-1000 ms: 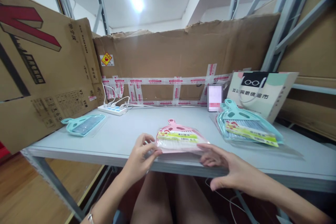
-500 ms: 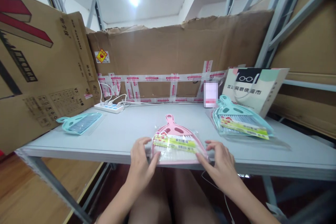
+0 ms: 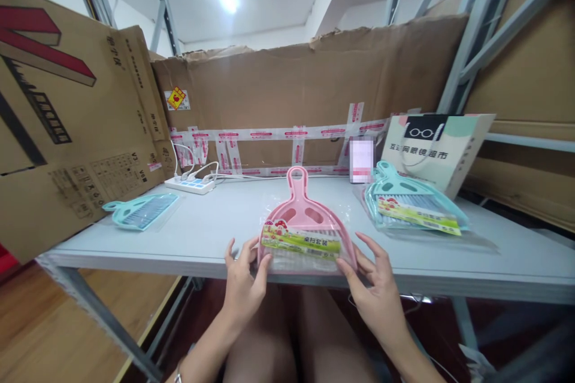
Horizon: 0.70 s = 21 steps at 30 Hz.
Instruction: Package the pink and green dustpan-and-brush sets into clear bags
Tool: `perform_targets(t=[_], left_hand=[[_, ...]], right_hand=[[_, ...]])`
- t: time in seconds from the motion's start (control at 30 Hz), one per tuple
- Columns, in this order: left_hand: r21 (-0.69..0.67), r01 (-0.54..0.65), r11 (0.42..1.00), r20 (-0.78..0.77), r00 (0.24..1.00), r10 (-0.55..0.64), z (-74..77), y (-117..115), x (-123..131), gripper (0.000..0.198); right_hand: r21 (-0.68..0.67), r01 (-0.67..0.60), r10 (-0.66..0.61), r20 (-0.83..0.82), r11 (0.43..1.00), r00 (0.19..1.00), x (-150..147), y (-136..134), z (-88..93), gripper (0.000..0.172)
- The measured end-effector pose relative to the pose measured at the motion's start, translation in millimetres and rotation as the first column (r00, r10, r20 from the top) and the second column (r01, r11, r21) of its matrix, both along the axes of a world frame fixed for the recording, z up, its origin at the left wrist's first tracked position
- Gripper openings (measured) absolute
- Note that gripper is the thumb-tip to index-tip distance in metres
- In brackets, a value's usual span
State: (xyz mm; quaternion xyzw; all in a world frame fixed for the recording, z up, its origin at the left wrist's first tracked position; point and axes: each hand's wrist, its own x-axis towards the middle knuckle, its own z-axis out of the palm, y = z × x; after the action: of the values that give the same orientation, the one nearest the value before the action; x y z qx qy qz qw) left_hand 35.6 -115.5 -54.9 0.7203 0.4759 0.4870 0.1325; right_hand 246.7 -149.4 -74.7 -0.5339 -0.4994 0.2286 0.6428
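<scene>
In the head view, a pink dustpan and brush set (image 3: 305, 221) in clear plastic is tipped up at the table's front edge, its handle pointing away from me. A yellow-green label with red mushrooms crosses its front. My left hand (image 3: 246, 272) grips the lower left corner between thumb and fingers. Its lower right corner is pinched by my right hand (image 3: 374, 275), thumb in front and some fingers lifted. To the right lie packaged turquoise dustpan sets (image 3: 411, 200), stacked. Another turquoise brush piece (image 3: 142, 212) lies in plastic at the left.
A white power strip (image 3: 191, 184) with plugged cables sits at the back left. A pixelated phone-like screen (image 3: 362, 160) and a paper bag (image 3: 442, 152) stand at the back right. Cardboard (image 3: 278, 90) walls the table's (image 3: 215, 227) rear; a large carton (image 3: 90, 102) borders the left.
The pink set's handle end has risen, tilting the set up towards me. Both hands have closed more firmly on its lower corners. The turquoise sets have stayed in place.
</scene>
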Motion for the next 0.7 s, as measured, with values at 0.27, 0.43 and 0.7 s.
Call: perform_targets(t=[0.27, 0.43, 0.7], left_hand=[[-0.073, 0.012, 0.997, 0.081, 0.997, -0.006, 2.0, -4.0, 0.1, 0.028], [-0.354, 0.181, 0.917, 0.294, 0.953, -0.075, 38.4, 26.0, 3.4, 0.048], [-0.494, 0.403, 0.77, 0.521, 0.846, -0.109, 104.6, 157.1, 31.0, 0.033]], right_hand=[[-0.001, -0.005, 0.005, 0.043, 1.0, 0.999, 2.4, -0.8, 2.3, 0.044], [0.045, -0.027, 0.02, 0.148, 0.999, 0.989, 14.5, 23.8, 36.5, 0.028], [0.033, -0.238, 0.231, 0.151, 0.971, 0.961, 38.0, 160.0, 84.6, 0.02]])
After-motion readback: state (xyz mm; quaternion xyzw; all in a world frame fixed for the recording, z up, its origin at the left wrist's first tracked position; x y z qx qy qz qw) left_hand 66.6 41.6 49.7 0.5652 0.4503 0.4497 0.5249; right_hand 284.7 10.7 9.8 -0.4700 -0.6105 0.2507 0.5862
